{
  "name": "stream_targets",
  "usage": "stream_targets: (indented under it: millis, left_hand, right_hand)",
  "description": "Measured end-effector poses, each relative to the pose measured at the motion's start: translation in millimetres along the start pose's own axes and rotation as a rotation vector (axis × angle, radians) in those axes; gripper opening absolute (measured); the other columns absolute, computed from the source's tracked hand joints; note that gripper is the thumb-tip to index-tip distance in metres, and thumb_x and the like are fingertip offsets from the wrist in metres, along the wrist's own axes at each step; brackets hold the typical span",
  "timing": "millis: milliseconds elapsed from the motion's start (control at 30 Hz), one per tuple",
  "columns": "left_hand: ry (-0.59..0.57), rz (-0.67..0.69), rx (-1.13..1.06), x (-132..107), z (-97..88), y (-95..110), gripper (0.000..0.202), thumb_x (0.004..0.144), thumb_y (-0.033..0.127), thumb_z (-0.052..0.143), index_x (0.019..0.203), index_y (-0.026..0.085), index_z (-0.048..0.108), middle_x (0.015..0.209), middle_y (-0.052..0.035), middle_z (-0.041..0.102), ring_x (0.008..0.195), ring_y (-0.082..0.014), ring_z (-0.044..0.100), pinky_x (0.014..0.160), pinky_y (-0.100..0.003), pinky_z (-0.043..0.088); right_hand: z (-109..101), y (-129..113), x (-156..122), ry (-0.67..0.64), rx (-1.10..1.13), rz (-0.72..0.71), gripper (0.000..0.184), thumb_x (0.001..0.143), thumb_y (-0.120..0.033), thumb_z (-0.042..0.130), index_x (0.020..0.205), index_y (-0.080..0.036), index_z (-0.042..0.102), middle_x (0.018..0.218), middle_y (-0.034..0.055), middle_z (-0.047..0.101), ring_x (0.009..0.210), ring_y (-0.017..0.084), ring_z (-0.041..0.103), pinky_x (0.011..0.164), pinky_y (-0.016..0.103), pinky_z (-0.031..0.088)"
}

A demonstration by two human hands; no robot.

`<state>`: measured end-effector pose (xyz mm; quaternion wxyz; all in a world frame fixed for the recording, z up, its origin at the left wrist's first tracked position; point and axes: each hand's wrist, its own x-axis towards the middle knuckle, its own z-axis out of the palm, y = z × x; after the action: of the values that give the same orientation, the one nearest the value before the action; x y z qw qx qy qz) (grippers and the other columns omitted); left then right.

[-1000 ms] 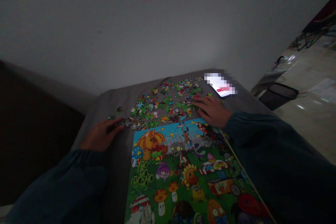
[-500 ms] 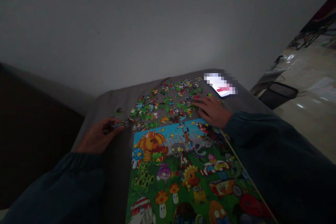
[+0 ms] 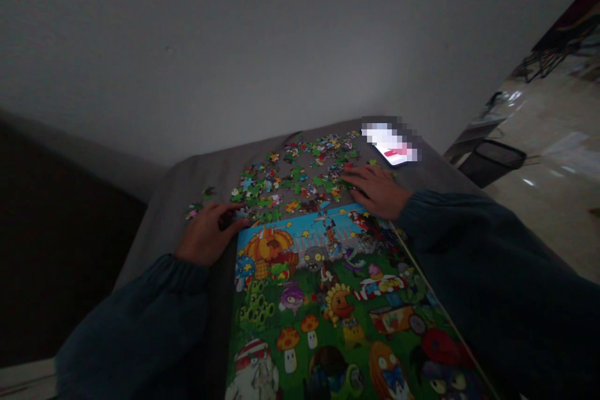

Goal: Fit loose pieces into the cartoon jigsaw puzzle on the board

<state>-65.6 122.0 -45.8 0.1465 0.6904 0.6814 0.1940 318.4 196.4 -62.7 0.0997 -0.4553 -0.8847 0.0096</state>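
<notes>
- Head view: the left hand (image 3: 206,234) curls at the near left edge of the loose puzzle pieces (image 3: 290,184), fingers drawn together; whether they pinch a piece, I cannot tell.
- The right hand (image 3: 377,192) lies spread, fingertips on the pile's right edge.
- The pieces lie on grey cloth (image 3: 154,225), beyond the printed puzzle picture (image 3: 323,306), near a lit phone (image 3: 391,144).

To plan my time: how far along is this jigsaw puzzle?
Done: a full cartoon picture lies there, though seams are too dim to confirm it is assembled. In hand: the left hand and right hand reach the loose pieces by its top edge. Remaining: many of them, scattered on grey cloth.
</notes>
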Motion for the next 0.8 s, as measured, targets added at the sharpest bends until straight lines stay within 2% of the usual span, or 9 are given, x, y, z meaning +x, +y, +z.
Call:
stream_targets:
  millis: [133, 233, 333, 533, 667, 733, 800]
  left_hand:
    - [0.007, -0.031, -0.046, 5.7, 0.3, 4.8, 0.056, 0.066, 0.065, 0.065, 0.096, 0.018, 0.072, 0.090, -0.0096, 0.065, 0.082, -0.0276, 0.062, 0.074, -0.039, 0.050]
    - [-0.005, -0.062, -0.102, 5.8, -0.9, 8.7, 0.052, 0.062, 0.065, 0.067, 0.090, 0.021, 0.066, 0.079, -0.0055, 0.067, 0.075, -0.0265, 0.063, 0.067, -0.037, 0.050]
    - [-0.003, -0.083, -0.154, 3.4, -1.6, 13.1, 0.051, 0.060, 0.066, 0.068, 0.087, 0.022, 0.062, 0.071, -0.0023, 0.066, 0.071, -0.0251, 0.064, 0.063, -0.035, 0.050]
    - [0.006, -0.111, -0.267, 1.4, -2.2, 13.4, 0.054, 0.057, 0.068, 0.069, 0.085, 0.023, 0.059, 0.074, -0.0023, 0.069, 0.072, -0.0250, 0.068, 0.063, -0.035, 0.053]
    - [0.057, -0.133, -0.310, -4.9, -15.7, 18.1, 0.057, 0.060, 0.070, 0.069, 0.090, 0.023, 0.061, 0.078, -0.0032, 0.073, 0.074, -0.0255, 0.070, 0.064, -0.033, 0.054]
    - [0.081, -0.135, -0.345, -13.2, -21.9, 31.0, 0.057, 0.064, 0.070, 0.069, 0.095, 0.022, 0.063, 0.081, -0.0039, 0.074, 0.074, -0.0245, 0.069, 0.064, -0.033, 0.054]
    - [0.039, -0.100, -0.445, -24.5, -21.2, 51.2, 0.052, 0.069, 0.066, 0.070, 0.095, 0.022, 0.064, 0.083, -0.0038, 0.074, 0.075, -0.0229, 0.069, 0.065, -0.032, 0.055]
  right_hand:
    - [-1.4, -0.2, 0.4, -0.014, 0.006, -0.003, 0.047, 0.098, -0.029, 0.039, 0.142, -0.017, 0.054, 0.149, 0.0123, 0.050, 0.133, 0.034, 0.043, 0.107, 0.056, 0.039]
    - [-1.8, -0.1, 0.8, -0.007, 0.006, 0.003, 0.047, 0.098, -0.029, 0.040, 0.141, -0.018, 0.055, 0.148, 0.0116, 0.051, 0.132, 0.034, 0.043, 0.107, 0.057, 0.039]
    - [-2.1, -0.8, 0.8, -0.005, 0.006, 0.006, 0.047, 0.098, -0.030, 0.040, 0.141, -0.019, 0.054, 0.148, 0.0110, 0.051, 0.132, 0.034, 0.043, 0.107, 0.057, 0.039]
    - [-3.3, 3.0, 0.1, 0.007, 0.044, -0.005, 0.045, 0.096, -0.029, 0.045, 0.139, -0.020, 0.056, 0.148, 0.0115, 0.050, 0.135, 0.035, 0.041, 0.110, 0.059, 0.036]
    - [-22.8, -1.3, -1.3, 0.113, 0.183, -0.018, 0.043, 0.093, -0.029, 0.054, 0.135, -0.022, 0.058, 0.148, 0.0138, 0.049, 0.137, 0.035, 0.041, 0.111, 0.061, 0.035]
    - [-39.5, -15.8, -5.0, 0.189, 0.334, -0.048, 0.038, 0.093, -0.031, 0.057, 0.130, -0.025, 0.060, 0.142, 0.0117, 0.054, 0.135, 0.032, 0.045, 0.112, 0.058, 0.035]
    - [-54.3, -39.5, -10.7, 0.193, 0.538, -0.080, 0.034, 0.096, -0.033, 0.056, 0.128, -0.026, 0.061, 0.134, 0.0093, 0.060, 0.127, 0.028, 0.052, 0.108, 0.053, 0.042]
